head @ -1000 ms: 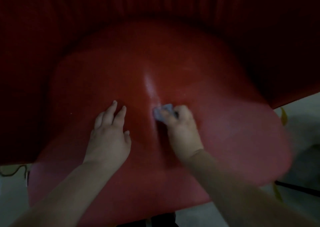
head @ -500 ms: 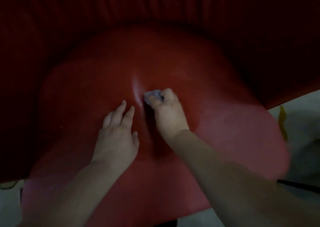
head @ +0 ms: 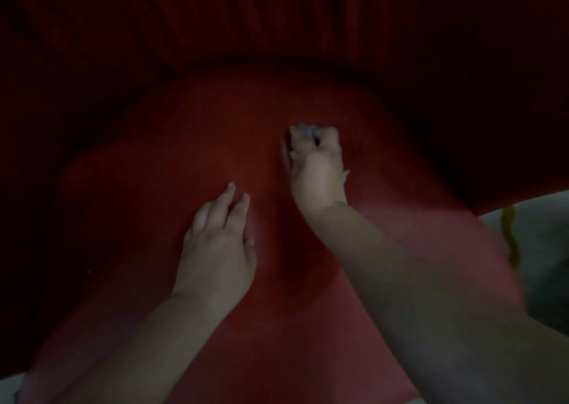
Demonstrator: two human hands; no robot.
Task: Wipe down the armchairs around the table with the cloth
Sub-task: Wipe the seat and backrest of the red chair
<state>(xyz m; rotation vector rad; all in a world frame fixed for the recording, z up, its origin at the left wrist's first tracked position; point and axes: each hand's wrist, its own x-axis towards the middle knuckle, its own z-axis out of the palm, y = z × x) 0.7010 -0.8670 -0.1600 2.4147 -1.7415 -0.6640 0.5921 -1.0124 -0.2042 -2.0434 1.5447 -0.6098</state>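
Hands working red armchair seat (head: 172, 169) in dim light. Right hand (head: 317, 163) gripping small pale cloth (head: 304, 130) in curled fingers, pressing it against seat near dark pleated backrest (head: 277, 18). Left hand (head: 215, 249) lying flat beside it, fingers straight, bracing on seat.

Open red seat cushion (head: 154, 188) left of and ahead of the flat left hand (head: 217, 249), blocked farther on, beyond the right hand (head: 317, 160), by the dark pleated backrest (head: 277, 18).
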